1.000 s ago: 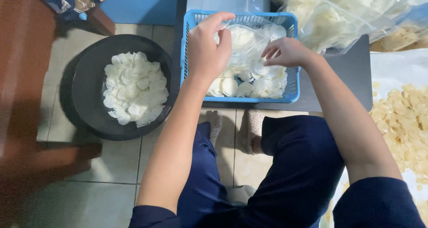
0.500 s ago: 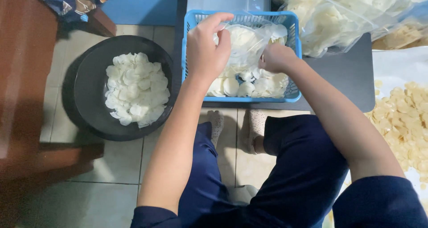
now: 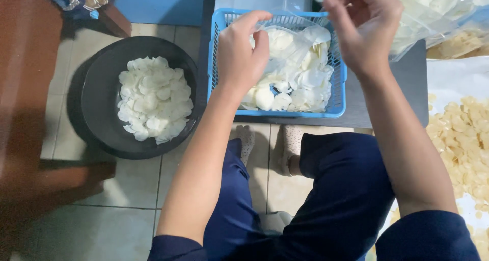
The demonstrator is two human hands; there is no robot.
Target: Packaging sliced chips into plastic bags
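Clear plastic bag pinched by left hand over blue basket.

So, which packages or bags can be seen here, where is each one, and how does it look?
Small clear plastic bag: over the blue basket, its mouth in the left hand, white chips inside.
Large clear plastic bags: top right on the dark table, full of white chips.
No labels, signs or screens show.
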